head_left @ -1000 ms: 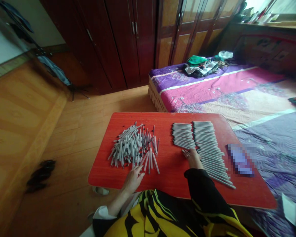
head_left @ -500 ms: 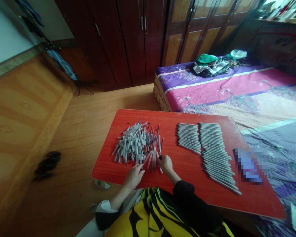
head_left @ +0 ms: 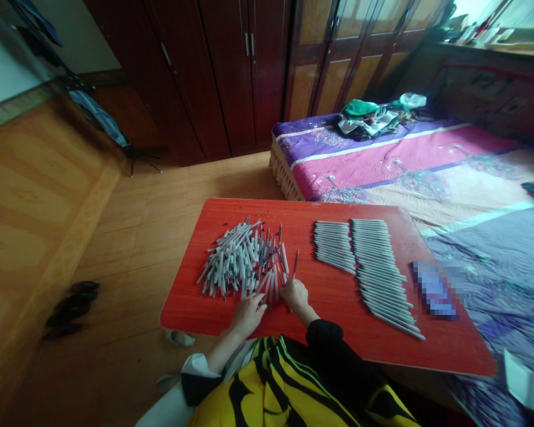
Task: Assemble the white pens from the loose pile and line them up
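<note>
A loose heap of thin grey-white pens (head_left: 240, 261) with dark ends lies on the left half of a low red table (head_left: 320, 308). My left hand (head_left: 248, 315) rests at the heap's front edge, holding nothing that I can see. My right hand (head_left: 294, 295) lies just to its right, pinching a single thin pen (head_left: 295, 264) that stands nearly upright. Further right, two blocks of pens lie side by side in neat rows: a short block (head_left: 333, 246) and a longer one (head_left: 378, 267).
A phone, pixelated (head_left: 434, 290), lies on a purple quilt past the table's right edge. A pink and purple bed (head_left: 360, 157) with a heap of cloth stands behind. Dark wardrobes (head_left: 222, 77) line the back. A dark pair of shoes (head_left: 71, 308) sits on the wooden floor at left.
My right hand has come left from the rows to the heap and now raises one pen upright. The view has shifted slightly.
</note>
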`<state>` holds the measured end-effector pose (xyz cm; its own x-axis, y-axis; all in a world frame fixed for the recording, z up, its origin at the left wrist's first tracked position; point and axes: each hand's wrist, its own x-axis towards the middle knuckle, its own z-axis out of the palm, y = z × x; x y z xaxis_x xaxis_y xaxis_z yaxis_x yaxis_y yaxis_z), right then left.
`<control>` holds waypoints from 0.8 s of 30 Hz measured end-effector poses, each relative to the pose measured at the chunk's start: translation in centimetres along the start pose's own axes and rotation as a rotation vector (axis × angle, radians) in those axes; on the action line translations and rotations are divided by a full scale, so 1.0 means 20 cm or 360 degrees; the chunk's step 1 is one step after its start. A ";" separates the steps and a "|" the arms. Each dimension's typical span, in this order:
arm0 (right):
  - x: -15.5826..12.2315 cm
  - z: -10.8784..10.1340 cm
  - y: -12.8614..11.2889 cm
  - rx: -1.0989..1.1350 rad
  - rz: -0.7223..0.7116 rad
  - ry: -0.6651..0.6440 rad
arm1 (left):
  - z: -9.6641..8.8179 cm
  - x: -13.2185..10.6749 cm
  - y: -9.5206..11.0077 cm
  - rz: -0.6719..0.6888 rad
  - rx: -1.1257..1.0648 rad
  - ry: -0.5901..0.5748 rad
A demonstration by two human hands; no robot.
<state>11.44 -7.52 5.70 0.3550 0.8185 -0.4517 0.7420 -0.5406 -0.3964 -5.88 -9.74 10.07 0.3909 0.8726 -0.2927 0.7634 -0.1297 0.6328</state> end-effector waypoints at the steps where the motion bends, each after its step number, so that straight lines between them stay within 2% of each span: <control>1: 0.00 -0.02 0.02 0.0027 0.0017 -0.0004 | 0.02 0.02 0.02 0.0010 0.0019 -0.0016; 7: -0.07 -0.15 0.29 0.0189 0.0131 -0.0070 | 0.17 0.20 0.17 0.0000 0.0122 -0.0051; 12: -0.17 -0.15 0.47 0.0119 0.0304 0.0084 | 0.30 0.33 0.27 -0.0080 0.0266 -0.0035; 18: -0.21 -0.10 0.52 0.0070 0.0376 0.0118 | 0.38 0.37 0.28 -0.0109 0.0389 -0.0064; 24: -0.16 -0.12 0.48 0.0055 0.0346 0.0121 | 0.36 0.37 0.26 -0.0174 0.0424 -0.0002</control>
<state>18.73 -14.85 5.33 0.5472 0.6936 -0.4684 0.6241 -0.7111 -0.3239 4.76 -7.31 6.09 0.2994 0.8878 -0.3496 0.9092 -0.1543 0.3868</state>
